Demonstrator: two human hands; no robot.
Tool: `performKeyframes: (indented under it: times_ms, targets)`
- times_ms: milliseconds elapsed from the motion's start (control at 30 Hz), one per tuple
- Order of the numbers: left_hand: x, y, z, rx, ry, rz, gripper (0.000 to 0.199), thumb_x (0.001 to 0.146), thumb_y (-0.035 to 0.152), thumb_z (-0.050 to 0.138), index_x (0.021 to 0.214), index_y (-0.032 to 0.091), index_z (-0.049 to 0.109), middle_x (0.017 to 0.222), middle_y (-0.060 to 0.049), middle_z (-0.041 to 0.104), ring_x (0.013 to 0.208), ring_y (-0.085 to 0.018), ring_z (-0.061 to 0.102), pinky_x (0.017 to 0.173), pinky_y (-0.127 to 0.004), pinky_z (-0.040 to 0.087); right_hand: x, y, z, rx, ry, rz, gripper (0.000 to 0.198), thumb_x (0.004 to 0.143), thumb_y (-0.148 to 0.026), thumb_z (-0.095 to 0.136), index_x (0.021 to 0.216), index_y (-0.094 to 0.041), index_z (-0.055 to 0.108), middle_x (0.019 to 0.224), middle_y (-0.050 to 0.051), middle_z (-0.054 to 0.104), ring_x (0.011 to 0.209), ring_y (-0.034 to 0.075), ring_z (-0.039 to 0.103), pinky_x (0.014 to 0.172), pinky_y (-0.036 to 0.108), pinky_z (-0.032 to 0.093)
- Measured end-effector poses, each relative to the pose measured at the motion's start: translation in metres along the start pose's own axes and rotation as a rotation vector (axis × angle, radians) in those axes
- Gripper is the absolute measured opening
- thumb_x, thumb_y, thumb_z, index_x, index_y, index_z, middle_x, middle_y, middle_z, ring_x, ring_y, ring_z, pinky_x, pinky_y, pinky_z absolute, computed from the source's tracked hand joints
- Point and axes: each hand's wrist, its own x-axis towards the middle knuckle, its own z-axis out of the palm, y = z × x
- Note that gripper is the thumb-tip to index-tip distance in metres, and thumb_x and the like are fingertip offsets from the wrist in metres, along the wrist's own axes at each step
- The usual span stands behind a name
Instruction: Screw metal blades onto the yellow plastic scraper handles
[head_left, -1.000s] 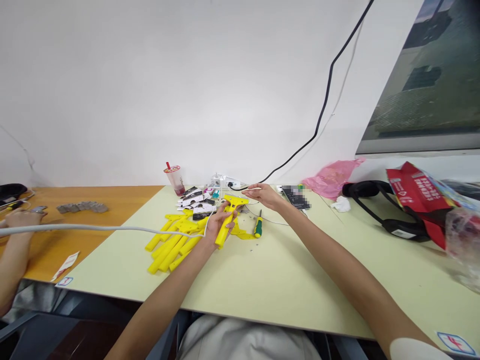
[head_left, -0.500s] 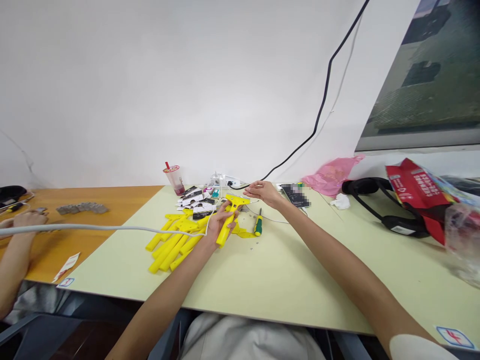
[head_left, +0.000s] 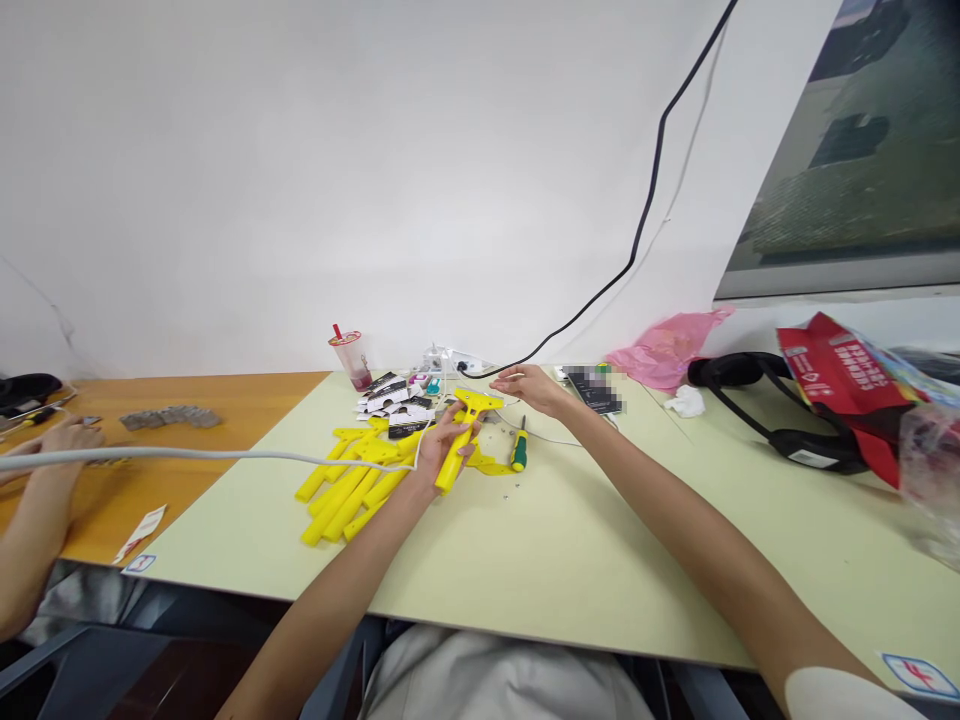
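My left hand is wrapped round the handle of a yellow scraper, its wide T-shaped head pointing away from me. Just right of that head, my right hand is closed in a pinch; whatever is between its fingertips is too small to make out. Beside the left wrist lies a heap of yellow scrapers. Another yellow scraper part rests on the table behind the left hand. A green and yellow screwdriver lies to its right, with small screws nearby.
Behind the heap are black and white small boxes and a cup with a red straw. A power strip and a phone lie at the back. Headphones are on the right. A co-worker's hand is at far left.
The view has shifted very slightly. Both hands stay nearly where they were, the left still holding the scraper and the right still pinched beside its head.
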Motion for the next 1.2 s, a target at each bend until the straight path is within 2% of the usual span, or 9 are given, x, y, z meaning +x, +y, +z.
performKeyframes:
  times_ms: [167, 333, 567, 767, 900, 1067, 1200]
  targets:
    - [-0.001, 0.000, 0.001, 0.017, 0.007, 0.006, 0.079, 0.077, -0.005, 0.071, 0.146, 0.027, 0.053, 0.136, -0.015, 0.068, 0.087, -0.015, 0.075, 0.044, -0.012, 0.041, -0.002, 0.000, 0.001, 0.010, -0.036, -0.009, 0.026, 0.081, 0.006, 0.086, 0.085, -0.014, 0.070, 0.093, 0.016, 0.085, 0.097, 0.021, 0.083, 0.101, 0.032, 0.064]
    - [-0.001, 0.001, 0.000, 0.027, 0.008, 0.012, 0.079, 0.077, -0.004, 0.072, 0.146, 0.027, 0.052, 0.135, -0.014, 0.069, 0.087, -0.014, 0.075, 0.044, -0.012, 0.041, -0.001, 0.003, 0.001, 0.024, -0.072, -0.033, 0.027, 0.077, -0.005, 0.096, 0.083, -0.014, 0.071, 0.090, 0.014, 0.085, 0.094, 0.024, 0.085, 0.101, 0.035, 0.066]
    - [-0.001, 0.001, 0.004, 0.030, 0.028, -0.003, 0.077, 0.076, -0.005, 0.067, 0.144, 0.027, 0.053, 0.133, -0.014, 0.069, 0.084, -0.014, 0.075, 0.042, -0.012, 0.039, 0.003, 0.003, -0.001, 0.016, -0.045, -0.057, 0.027, 0.077, -0.017, 0.100, 0.080, -0.013, 0.073, 0.093, 0.014, 0.084, 0.085, 0.023, 0.084, 0.094, 0.036, 0.070]
    - [-0.001, 0.001, 0.004, 0.026, 0.031, -0.001, 0.078, 0.075, -0.005, 0.069, 0.145, 0.026, 0.053, 0.132, -0.014, 0.070, 0.083, -0.014, 0.075, 0.042, -0.012, 0.039, 0.008, 0.006, -0.003, 0.003, 0.004, -0.067, 0.025, 0.079, -0.019, 0.098, 0.076, -0.013, 0.075, 0.088, 0.012, 0.083, 0.076, 0.017, 0.079, 0.093, 0.034, 0.070]
    - [0.001, 0.000, 0.001, 0.022, 0.024, 0.003, 0.079, 0.075, -0.005, 0.069, 0.145, 0.026, 0.053, 0.134, -0.014, 0.069, 0.084, -0.014, 0.075, 0.043, -0.012, 0.039, 0.012, 0.010, -0.006, 0.013, 0.036, -0.061, 0.023, 0.082, -0.016, 0.096, 0.075, -0.015, 0.074, 0.084, 0.009, 0.082, 0.083, 0.018, 0.080, 0.101, 0.035, 0.066]
    - [0.001, 0.000, 0.001, 0.035, 0.023, 0.004, 0.078, 0.075, -0.004, 0.070, 0.144, 0.027, 0.055, 0.136, -0.015, 0.069, 0.086, -0.015, 0.075, 0.043, -0.012, 0.038, 0.012, 0.010, -0.011, 0.008, 0.014, -0.014, 0.023, 0.073, -0.004, 0.095, 0.079, -0.015, 0.076, 0.091, 0.013, 0.084, 0.097, 0.022, 0.082, 0.109, 0.036, 0.062]
    - [0.001, 0.000, -0.001, 0.023, 0.017, 0.011, 0.077, 0.075, -0.005, 0.071, 0.144, 0.026, 0.055, 0.136, -0.015, 0.068, 0.087, -0.015, 0.074, 0.044, -0.012, 0.039, 0.012, 0.010, -0.010, -0.010, -0.005, -0.014, 0.023, 0.071, -0.002, 0.095, 0.079, -0.015, 0.077, 0.093, 0.013, 0.085, 0.102, 0.023, 0.082, 0.114, 0.040, 0.059]
